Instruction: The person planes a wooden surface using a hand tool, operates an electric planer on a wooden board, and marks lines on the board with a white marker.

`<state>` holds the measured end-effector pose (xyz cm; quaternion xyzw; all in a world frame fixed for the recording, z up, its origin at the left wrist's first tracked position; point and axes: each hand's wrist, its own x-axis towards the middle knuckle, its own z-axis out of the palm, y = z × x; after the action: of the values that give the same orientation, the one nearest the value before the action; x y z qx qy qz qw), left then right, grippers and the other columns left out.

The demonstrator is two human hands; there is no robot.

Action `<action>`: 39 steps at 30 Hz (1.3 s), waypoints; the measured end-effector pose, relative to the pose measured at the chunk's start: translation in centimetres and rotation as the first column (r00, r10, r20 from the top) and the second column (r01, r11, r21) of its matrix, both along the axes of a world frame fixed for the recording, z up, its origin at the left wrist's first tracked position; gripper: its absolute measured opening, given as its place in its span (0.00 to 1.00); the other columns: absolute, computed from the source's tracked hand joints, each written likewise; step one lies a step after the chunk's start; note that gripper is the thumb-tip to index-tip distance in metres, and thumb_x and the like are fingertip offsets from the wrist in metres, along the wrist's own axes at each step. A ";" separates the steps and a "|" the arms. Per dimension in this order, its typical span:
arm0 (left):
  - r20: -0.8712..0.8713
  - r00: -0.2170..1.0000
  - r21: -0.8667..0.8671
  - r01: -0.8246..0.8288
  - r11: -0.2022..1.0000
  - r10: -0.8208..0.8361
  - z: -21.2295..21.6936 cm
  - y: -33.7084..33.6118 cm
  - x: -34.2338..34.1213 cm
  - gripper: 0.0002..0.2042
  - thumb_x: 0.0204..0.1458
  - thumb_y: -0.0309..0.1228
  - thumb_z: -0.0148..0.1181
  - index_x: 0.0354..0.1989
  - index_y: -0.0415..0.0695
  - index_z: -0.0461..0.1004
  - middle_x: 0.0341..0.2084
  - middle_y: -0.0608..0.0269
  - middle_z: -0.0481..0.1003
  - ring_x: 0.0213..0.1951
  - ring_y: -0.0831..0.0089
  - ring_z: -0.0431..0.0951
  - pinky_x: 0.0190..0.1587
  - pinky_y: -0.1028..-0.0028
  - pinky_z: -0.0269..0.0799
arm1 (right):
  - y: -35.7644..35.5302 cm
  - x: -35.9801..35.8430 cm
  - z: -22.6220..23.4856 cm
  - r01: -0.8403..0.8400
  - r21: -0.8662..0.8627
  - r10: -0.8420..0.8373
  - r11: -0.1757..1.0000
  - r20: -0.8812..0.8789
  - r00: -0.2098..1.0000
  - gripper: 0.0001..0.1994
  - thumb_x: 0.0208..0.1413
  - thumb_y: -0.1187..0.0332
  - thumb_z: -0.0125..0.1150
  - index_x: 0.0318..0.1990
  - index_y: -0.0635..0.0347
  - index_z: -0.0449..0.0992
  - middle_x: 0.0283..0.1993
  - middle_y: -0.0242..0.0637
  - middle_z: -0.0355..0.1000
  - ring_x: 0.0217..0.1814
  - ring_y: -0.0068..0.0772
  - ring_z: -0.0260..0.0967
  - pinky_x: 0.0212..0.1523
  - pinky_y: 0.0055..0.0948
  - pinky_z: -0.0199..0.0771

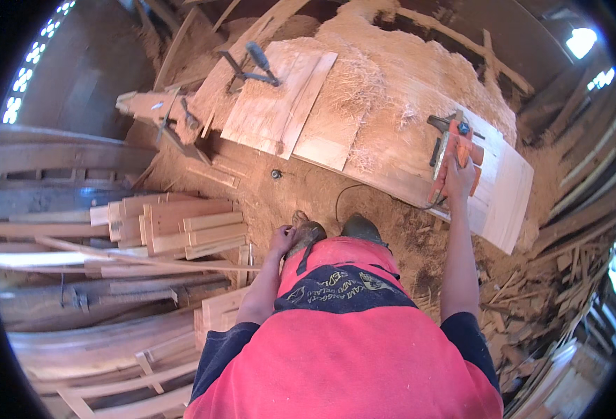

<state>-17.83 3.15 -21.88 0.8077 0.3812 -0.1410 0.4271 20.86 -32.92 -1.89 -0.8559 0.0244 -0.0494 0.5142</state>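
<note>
My right hand (459, 179) is wrapped round the rear handle of an orange electric power planer (445, 157). The planer rests at the right part of the workbench, on a pale wide board (509, 183). A dark cord trails from it below the bench's near edge. Down beside my left leg hangs my left hand (283, 239), its fingers curled in, with nothing showing in them. Curly wood shavings (370, 84) cover much of the bench. Toward its left lie pale planks (274, 105), with a dark clamp (257, 66) standing over them.
Sawn boards (175, 223) are stacked on the left, with long timbers (63, 349) below them. Wood offcuts (531, 307) litter the floor at right. A small dark round object (276, 173) lies on the dusty floor before my feet. More planks lean along the right wall.
</note>
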 end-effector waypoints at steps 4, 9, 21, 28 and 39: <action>-0.031 0.985 0.012 -0.168 0.986 0.168 -2.2 -2.2 -3.6 0.22 0.59 0.46 0.59 0.49 0.39 0.80 0.42 0.43 0.81 0.47 0.53 0.82 0.50 0.60 0.76 | 1.4 -1.6 3.0 -0.002 0.081 0.011 0.997 -0.102 0.995 0.13 0.57 0.67 0.63 0.46 0.65 0.75 0.29 0.33 0.74 0.28 0.24 0.72 0.30 0.28 0.72; 0.173 0.917 0.028 -0.368 0.929 0.358 -0.5 -2.6 -1.7 0.17 0.61 0.41 0.59 0.44 0.36 0.80 0.33 0.49 0.82 0.38 0.62 0.82 0.43 0.65 0.75 | 0.0 0.0 -1.3 -0.035 0.030 0.034 0.999 0.048 0.998 0.12 0.57 0.68 0.63 0.46 0.63 0.75 0.27 0.31 0.71 0.23 0.21 0.67 0.23 0.25 0.67; 0.336 0.856 0.750 0.008 0.661 -0.392 16.2 9.1 13.7 0.22 0.60 0.35 0.54 0.63 0.44 0.67 0.64 0.55 0.67 0.68 0.57 0.62 0.71 0.59 0.55 | 2.0 -1.6 2.5 -0.046 0.225 0.070 0.973 -0.102 0.992 0.15 0.59 0.73 0.60 0.54 0.62 0.73 0.26 0.30 0.69 0.18 0.18 0.63 0.16 0.20 0.61; 0.108 0.695 0.785 0.379 0.490 -0.711 13.0 16.2 13.7 0.35 0.61 0.54 0.51 0.73 0.49 0.56 0.72 0.58 0.57 0.73 0.59 0.54 0.75 0.57 0.46 | 2.3 -1.5 1.9 0.070 0.147 -0.053 0.987 -0.119 0.992 0.11 0.61 0.69 0.64 0.47 0.62 0.71 0.23 0.30 0.67 0.15 0.18 0.61 0.14 0.21 0.60; 0.211 0.942 0.757 -0.327 0.565 0.262 11.7 38.2 11.1 0.31 0.63 0.45 0.52 0.71 0.42 0.58 0.66 0.42 0.63 0.70 0.47 0.58 0.70 0.44 0.49 | 2.8 -1.0 1.3 0.219 -0.014 -0.219 0.976 -0.105 0.970 0.10 0.60 0.68 0.63 0.44 0.63 0.72 0.24 0.32 0.69 0.18 0.22 0.65 0.14 0.24 0.63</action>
<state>-6.78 41.32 -10.13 0.8417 0.5169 0.1427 0.0635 19.82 -30.12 -0.61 -0.8500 0.1458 -0.0604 0.5025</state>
